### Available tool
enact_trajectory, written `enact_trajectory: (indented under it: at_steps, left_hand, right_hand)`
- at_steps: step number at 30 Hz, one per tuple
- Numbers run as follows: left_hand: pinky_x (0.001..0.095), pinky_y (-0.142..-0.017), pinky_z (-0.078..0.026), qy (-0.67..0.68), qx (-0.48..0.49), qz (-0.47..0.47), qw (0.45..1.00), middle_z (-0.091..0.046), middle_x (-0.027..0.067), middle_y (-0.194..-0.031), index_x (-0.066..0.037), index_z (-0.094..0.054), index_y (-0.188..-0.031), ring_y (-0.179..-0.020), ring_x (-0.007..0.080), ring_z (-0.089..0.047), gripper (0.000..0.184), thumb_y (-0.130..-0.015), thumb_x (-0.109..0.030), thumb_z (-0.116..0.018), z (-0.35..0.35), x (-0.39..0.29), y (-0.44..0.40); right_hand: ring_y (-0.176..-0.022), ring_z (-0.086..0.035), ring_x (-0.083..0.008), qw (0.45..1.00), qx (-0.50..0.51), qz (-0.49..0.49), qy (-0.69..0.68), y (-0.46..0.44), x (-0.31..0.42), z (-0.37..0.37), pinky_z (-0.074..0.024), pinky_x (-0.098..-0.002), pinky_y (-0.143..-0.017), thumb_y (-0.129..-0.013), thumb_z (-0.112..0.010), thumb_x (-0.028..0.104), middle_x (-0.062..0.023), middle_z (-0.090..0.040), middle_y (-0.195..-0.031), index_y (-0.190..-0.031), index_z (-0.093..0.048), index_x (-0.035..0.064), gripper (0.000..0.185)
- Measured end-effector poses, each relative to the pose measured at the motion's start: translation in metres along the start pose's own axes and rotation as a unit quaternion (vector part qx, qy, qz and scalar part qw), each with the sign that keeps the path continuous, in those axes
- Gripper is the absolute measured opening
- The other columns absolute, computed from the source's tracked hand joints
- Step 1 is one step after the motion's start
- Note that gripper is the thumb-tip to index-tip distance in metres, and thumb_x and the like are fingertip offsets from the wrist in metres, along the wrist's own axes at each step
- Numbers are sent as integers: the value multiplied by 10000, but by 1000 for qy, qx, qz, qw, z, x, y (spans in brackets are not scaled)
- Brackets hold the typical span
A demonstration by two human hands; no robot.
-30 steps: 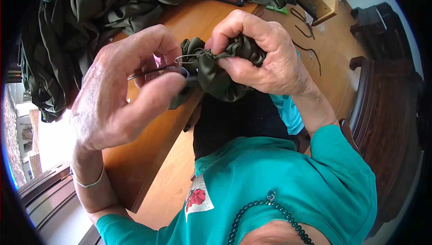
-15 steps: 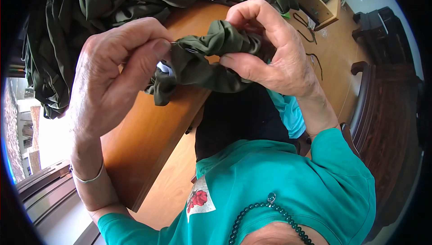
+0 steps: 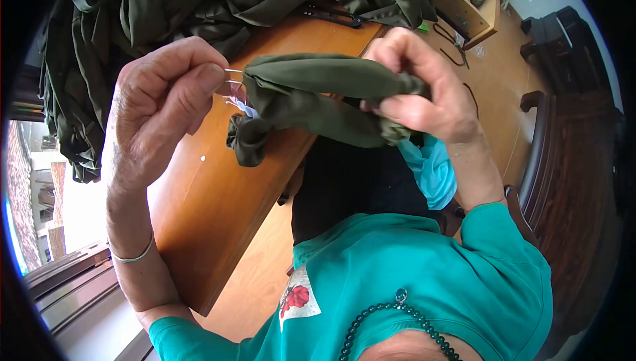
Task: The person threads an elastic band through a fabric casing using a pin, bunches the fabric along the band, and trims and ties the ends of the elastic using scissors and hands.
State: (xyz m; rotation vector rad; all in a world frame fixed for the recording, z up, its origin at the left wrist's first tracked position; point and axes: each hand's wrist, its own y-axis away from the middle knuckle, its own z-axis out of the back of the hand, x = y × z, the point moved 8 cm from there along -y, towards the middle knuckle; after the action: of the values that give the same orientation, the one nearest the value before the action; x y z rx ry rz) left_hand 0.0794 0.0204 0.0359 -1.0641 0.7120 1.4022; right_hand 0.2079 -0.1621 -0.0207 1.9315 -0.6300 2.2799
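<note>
My left hand (image 3: 169,106) is closed, its thumb and forefinger pinching a thin whitish strand or wire (image 3: 233,70) that runs to the end of a dark green fabric piece (image 3: 318,75). Whether a needle is in the pinch is too small to tell. On the other side, my right hand (image 3: 424,89) grips the fabric's gathered end, slightly blurred. The piece is stretched between both hands over the table edge and my lap. A white tag (image 3: 244,107) shows beside it, under my left fingertips, with a bunched part (image 3: 248,142) hanging below.
A large heap of dark green cloth (image 3: 199,3) covers the table's (image 3: 212,208) far side. Black thread snips (image 3: 331,15) lie beside it. A wooden drawer (image 3: 467,13), dark cords (image 3: 452,46) and dark carved furniture (image 3: 570,169) are at the right.
The bunched fabric has been drawn out into a long, smoother band. My right hand has moved slightly right and down. My left hand has shifted left, with the strand between it and the fabric.
</note>
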Motion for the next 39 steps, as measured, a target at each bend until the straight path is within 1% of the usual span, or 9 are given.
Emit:
enact_trajectory:
  at_steps: [5, 8, 10, 12, 15, 23, 28, 31, 39]
  left_hand:
    - [246, -567, -421, -181, -11, -33, 983, -594, 50, -689, 14, -614, -875, -602, 88, -513, 110, -931, -67, -566, -12, -15, -1]
    - [275, -556, -420, -176, -50, -3, 983, -573, 78, -659, 9, -614, -866, -579, 124, -528, 108, -915, -82, -582, -3, -14, 1]
    - [285, -540, -412, -176, -56, -6, 983, -553, 78, -628, 9, -613, -854, -548, 146, -510, 117, -912, -86, -576, -6, -15, 2]
    - [218, -503, -322, -178, -46, -32, 982, -484, -17, -640, 21, -616, -907, -554, 52, -410, 143, -955, -100, -557, -11, -13, 3]
    - [194, -488, -290, -189, -42, -36, 980, -468, -56, -648, 23, -619, -914, -557, 10, -371, 150, -966, -100, -552, -12, -16, 5]
    - [225, -497, -340, -238, -43, -51, 969, -530, -16, -643, 25, -617, -892, -557, 49, -429, 153, -954, -94, -545, -13, -22, 4]
    - [191, -451, -240, -156, -64, -30, 985, -441, -56, -558, 11, -616, -848, -491, -8, -332, 224, -978, -152, -535, 1, -13, 3]
    - [187, -432, -228, -124, -70, -36, 989, -431, -67, -548, -2, -618, -842, -463, -10, -327, 249, -986, -188, -537, 8, -13, 5]
    - [183, -490, -307, -46, -41, 4, 998, -549, -16, -693, 31, -607, -850, -547, 5, -374, 178, -949, -104, -547, 2, -14, 5]
  right_hand:
    - [-897, -590, -164, 990, -54, 67, 113, -28, 16, -25, -480, -289, -798, -800, -704, 118, -44, -592, -962, -1080, -558, 51, 323]
    - [-976, -584, -198, 872, -130, 298, 366, -24, 58, -28, -472, -301, -864, -791, -767, 146, -84, -593, -1076, -1134, -560, 35, 416]
    - [-868, -584, -240, 820, -132, 346, 437, -18, 75, -46, -491, -322, -764, -726, -841, 277, -87, -602, -975, -965, -635, 48, 390]
    - [-808, -562, -217, 793, -148, 341, 483, -23, 77, -60, -476, -321, -712, -698, -853, 313, -62, -594, -895, -847, -664, 69, 342]
    - [-811, -606, -225, 867, -169, 287, 372, -33, 69, -53, -500, -320, -713, -677, -855, 170, -72, -608, -881, -849, -650, 48, 294]
    - [-796, -625, -223, 871, -125, 284, 380, -38, 67, -53, -508, -319, -708, -675, -817, 26, -76, -617, -831, -824, -639, 33, 233]
    - [-786, -628, -221, 836, -136, 272, 457, -32, 65, -37, -512, -330, -693, -709, -791, 13, -73, -618, -835, -812, -633, 34, 189]
    - [-791, -632, -210, 865, -152, 213, 429, -29, 52, -16, -516, -314, -695, -727, -786, 18, -72, -618, -838, -820, -635, 30, 178]
    - [-947, -662, -246, 901, -92, 255, 340, -34, 48, -34, -530, -339, -816, -733, -740, -19, -121, -665, -1087, -795, -607, 30, 154]
